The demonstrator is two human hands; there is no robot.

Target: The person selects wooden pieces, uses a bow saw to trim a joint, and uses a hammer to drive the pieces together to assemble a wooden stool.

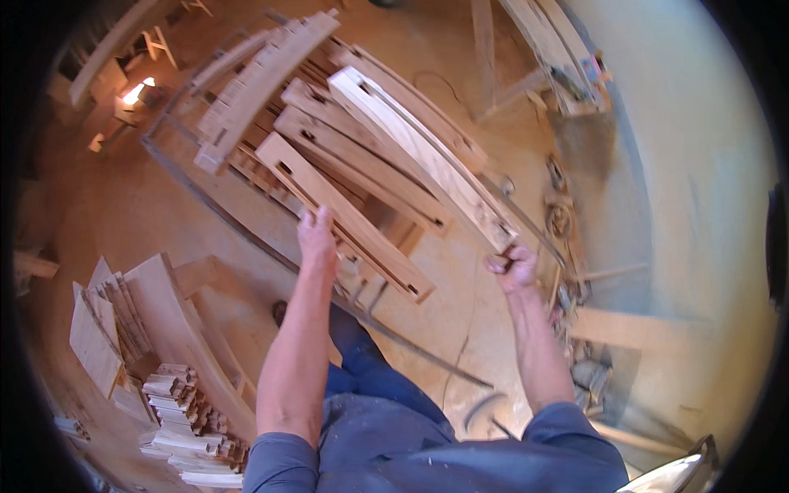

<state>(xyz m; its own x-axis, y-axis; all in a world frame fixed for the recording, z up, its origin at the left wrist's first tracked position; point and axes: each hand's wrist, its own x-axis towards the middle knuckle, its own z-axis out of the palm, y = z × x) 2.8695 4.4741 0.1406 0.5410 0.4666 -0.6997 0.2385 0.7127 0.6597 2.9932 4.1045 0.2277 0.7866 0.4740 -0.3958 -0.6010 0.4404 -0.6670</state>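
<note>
My left hand (318, 238) is closed on the near edge of a light-brown wooden rail (353, 214) with a slot cut close to each end. The fingers under this rail are partly hidden. My right hand (514, 267) grips the near right end of a longer, paler wooden rail (411, 144), which has a long groove along its far side and slants away to the upper left. Between the two lie other slotted brown rails (362, 164), side by side on the stack.
A metal-framed cart (205, 197) carries the rails and a stack of notched boards (267, 86). Cut wooden pieces (185, 419) are piled at lower left beside a wooden panel (193, 329). A workbench (567, 66) stands far right; tools and a cable lie along the right wall.
</note>
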